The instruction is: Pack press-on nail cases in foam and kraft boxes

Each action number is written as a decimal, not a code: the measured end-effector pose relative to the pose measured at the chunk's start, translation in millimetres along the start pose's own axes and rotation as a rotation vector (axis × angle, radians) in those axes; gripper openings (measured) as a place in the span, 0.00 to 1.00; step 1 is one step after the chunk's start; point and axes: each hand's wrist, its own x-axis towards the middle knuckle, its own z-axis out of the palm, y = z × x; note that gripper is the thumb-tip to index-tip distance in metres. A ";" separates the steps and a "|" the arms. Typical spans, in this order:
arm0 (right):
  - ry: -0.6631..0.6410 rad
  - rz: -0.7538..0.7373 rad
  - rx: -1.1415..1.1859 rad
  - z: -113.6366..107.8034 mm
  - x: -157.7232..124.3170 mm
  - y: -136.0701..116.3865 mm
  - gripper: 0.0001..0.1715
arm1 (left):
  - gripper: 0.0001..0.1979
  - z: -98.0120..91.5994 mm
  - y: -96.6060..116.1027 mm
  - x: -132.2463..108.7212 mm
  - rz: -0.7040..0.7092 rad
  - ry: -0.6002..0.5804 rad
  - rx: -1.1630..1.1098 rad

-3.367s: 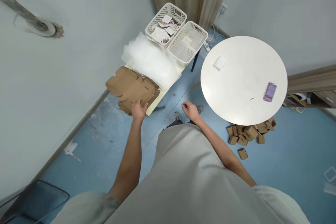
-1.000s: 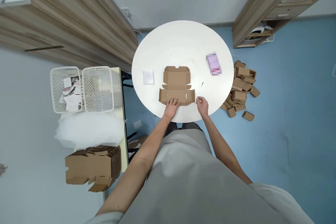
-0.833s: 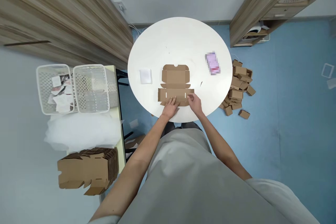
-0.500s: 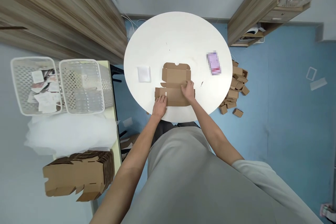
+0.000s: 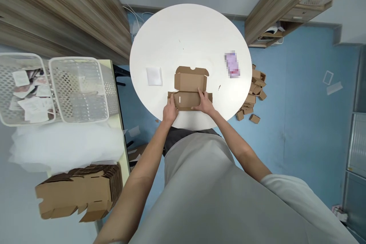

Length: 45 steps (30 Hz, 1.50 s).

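A partly folded brown cardboard box point(image 5: 190, 82) lies on the white round table in front of me, its notched lid panel pointing away. At the box's left end, my left hand point(image 5: 170, 111) grips the side flap. My right hand point(image 5: 206, 103) spans the near panel at the right end, thumb toward me and fingers along the fold. A small white slot or mark shows on the near panel. Left of the box lies a square white packet point(image 5: 154, 76). A blurred purple item point(image 5: 232, 64) rests on the table's right side.
The table point(image 5: 188, 23) has small dark marks. On the left side table stand two white baskets point(image 5: 78, 59), white sheeting point(image 5: 68, 145) and a stack of flat cardboard boxes point(image 5: 74, 194). Small folded boxes point(image 5: 256, 84) are piled on the floor to the right.
The box's flaps have been bent up and its near panel looks narrower. My left hand has shifted to the box's left end; my right thumb has spread toward me. The view has moved slightly.
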 end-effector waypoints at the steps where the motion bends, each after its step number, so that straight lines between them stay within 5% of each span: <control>1: -0.023 -0.026 -0.023 3.0 -7.6 4.8 0.80 | 0.51 0.2 0.5 0.0 -0.011 0.005 0.001; 4: -0.046 -0.075 -0.085 11.9 -22.9 17.0 0.84 | 0.51 -0.2 2.6 -0.2 -0.038 -0.002 0.038; 13: 0.054 -0.058 -0.169 16.0 -17.3 14.2 0.66 | 0.35 -6.4 8.1 6.2 0.047 -0.051 0.107; 17: 0.055 -0.035 -0.179 14.0 -14.0 11.7 0.65 | 0.28 -5.2 6.2 9.6 0.066 0.082 0.119; 24: 0.018 -0.021 -0.252 10.3 -19.3 5.6 0.65 | 0.32 -4.6 -2.1 4.0 0.012 0.097 -0.232; 30: -0.031 0.003 -0.252 1.1 -16.5 1.1 0.68 | 0.41 -2.3 23.0 -12.5 0.039 0.174 -0.338; 38: -0.104 -0.053 -0.280 -4.9 -12.3 1.5 0.77 | 0.13 1.9 35.0 2.9 -0.225 0.123 -0.113; 45: -0.089 -0.048 -0.316 -9.5 -5.5 -5.3 0.78 | 0.08 9.4 39.3 4.6 -0.247 0.005 0.083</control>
